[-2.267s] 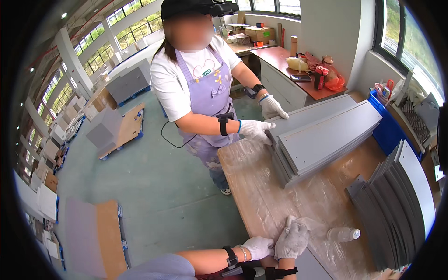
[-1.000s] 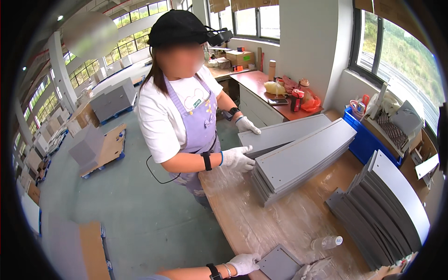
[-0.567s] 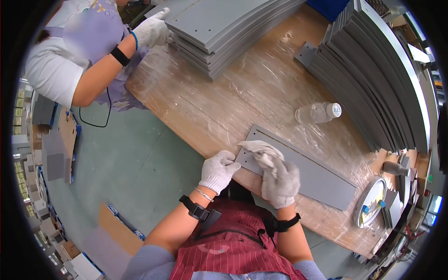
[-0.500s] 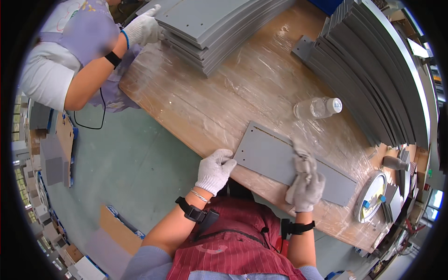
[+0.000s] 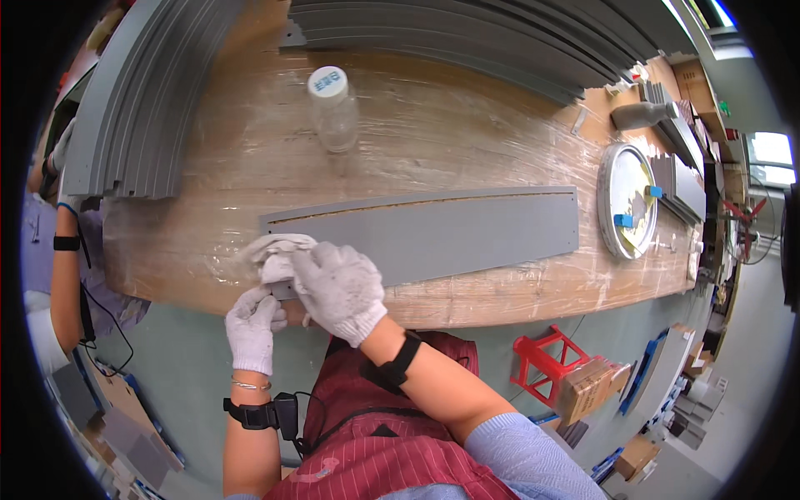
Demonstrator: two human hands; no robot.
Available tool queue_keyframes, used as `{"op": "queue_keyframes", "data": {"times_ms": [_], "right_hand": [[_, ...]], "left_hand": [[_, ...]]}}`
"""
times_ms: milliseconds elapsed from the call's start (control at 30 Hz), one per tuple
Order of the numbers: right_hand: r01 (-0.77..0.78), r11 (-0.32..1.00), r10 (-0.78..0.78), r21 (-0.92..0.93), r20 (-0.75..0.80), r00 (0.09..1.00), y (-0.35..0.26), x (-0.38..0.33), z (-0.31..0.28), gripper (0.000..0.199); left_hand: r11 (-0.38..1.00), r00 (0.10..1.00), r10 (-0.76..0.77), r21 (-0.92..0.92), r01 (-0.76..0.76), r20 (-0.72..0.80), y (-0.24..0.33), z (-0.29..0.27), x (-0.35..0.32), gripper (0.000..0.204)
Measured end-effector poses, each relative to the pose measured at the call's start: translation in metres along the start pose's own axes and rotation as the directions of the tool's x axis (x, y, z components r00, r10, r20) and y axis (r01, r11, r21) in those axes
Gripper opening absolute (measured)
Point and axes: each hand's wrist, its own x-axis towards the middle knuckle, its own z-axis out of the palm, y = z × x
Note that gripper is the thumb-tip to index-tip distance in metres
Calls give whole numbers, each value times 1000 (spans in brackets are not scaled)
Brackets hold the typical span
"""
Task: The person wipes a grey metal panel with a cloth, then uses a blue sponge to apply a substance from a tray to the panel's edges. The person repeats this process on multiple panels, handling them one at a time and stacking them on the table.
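Head view: looking down at a plastic-wrapped wooden surface (image 5: 467,133).
Panel: long flat grey metal panel (image 5: 450,233) lies across mid-frame, lower left end at the near edge.
Right hand (image 5: 340,287): white-gloved, fingers closed on a crumpled white cloth (image 5: 275,254); half a second ago it was out along the panel, now back at the left end.
Left hand (image 5: 252,321): gloved, fingers pinching that end's edge, as before.
Meaning: wiping looks to be running back and forth, unfinished.
Nearby: clear plastic bottle (image 5: 333,108), upper centre.

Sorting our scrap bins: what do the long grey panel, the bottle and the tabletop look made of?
Grey panel: probably sheet metal, matte grey coat, thin with a folded edge. Bottle: clear plastic, see-through, white cap. Tabletop: wood, visible grain, under glossy wrinkled plastic film.
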Motion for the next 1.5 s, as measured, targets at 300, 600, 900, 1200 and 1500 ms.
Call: {"op": "queue_keyframes", "data": {"times_ms": [300,600,900,1200,1500], "right_hand": [[-802,583,535,-131,-680,501,315,-126,-155,34],[-808,558,771,192,-481,418,315,-115,-170,37],[-317,672,680,669,-387,623,311,-151,-199,24],[0,972,-148,-235,-610,779,97,-58,-158,29],[254,958,-224,133,-202,953,-95,23,-32,26]], "left_hand": [[930,953,291,259,-261,-82,29,18,38,46],[983,993,-28,178,47,-112,85,67,18,57],[968,921,249,-61,-242,299,83,9,9,39],[846,828,407,183,-501,386,73,-8,35,29],[820,821,499,155,-551,278,9,-48,63,26]]}}
